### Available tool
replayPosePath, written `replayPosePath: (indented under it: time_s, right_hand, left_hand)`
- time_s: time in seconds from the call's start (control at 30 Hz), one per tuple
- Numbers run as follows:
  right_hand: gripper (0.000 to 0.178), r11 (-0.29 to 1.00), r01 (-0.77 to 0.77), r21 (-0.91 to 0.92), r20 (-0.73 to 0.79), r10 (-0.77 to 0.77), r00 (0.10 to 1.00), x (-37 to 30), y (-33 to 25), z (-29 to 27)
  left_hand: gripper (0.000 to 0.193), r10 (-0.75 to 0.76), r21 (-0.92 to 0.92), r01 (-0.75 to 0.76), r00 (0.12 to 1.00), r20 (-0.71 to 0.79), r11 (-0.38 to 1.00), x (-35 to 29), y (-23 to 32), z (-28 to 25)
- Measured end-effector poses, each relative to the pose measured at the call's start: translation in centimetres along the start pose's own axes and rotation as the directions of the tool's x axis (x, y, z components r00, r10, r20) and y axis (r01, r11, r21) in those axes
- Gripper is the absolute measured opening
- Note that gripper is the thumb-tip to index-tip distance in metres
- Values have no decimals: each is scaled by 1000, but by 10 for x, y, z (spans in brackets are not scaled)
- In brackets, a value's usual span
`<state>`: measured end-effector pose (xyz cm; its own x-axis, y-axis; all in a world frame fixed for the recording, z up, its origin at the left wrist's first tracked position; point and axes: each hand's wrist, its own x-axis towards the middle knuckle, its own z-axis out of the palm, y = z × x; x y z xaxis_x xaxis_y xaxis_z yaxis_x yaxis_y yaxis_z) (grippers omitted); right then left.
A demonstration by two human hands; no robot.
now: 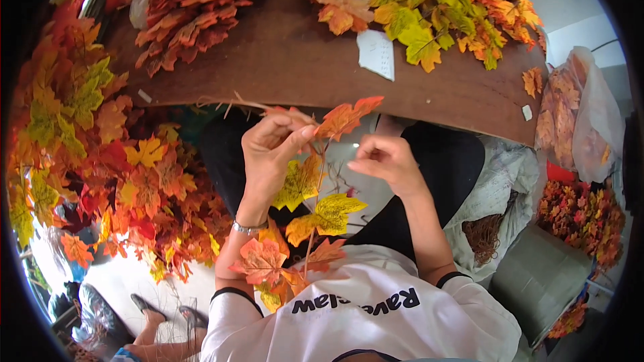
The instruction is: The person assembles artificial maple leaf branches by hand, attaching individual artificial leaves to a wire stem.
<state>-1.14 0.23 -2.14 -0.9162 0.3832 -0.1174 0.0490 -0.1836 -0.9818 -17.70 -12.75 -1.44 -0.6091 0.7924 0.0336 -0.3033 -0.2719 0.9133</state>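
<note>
My left hand [278, 144], a bracelet at its wrist, pinches the upper end of an artificial maple leaf garland [332, 214]. The garland's thin brown stem hangs down over my lap and shirt, bearing orange and yellow-green leaves. An orange leaf [342, 118] sticks out just right of my left fingertips, in front of the table edge. My right hand [386, 164] is a short way to the right, apart from the stem. Its fingers are curled with thumb and forefinger close together; whether a small thing is between them I cannot make out.
A brown table [268, 60] lies ahead, bearing red-orange leaf piles [201, 7] and yellow-green ones [419, 17], plus a piece of white paper [376, 55]. Hanging leaf garlands [141, 181] crowd my left. At right are a bag of leaves [570, 114], a white sack [500, 181] and a grey container [540, 281].
</note>
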Motion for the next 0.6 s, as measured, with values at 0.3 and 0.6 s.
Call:
replayPosePath:
  time_s: [0.3,0.6]
  right_hand:
    - [34,990,40,-135,-75,-51,996,18,-26,-12]
    - [22,896,203,-395,-38,-237,971,76,-85,-75]
  left_hand:
    - [7,54,7,-56,978,201,998,16,-14,22]
    - [8,-233,21,238,926,296,971,36,-23,16]
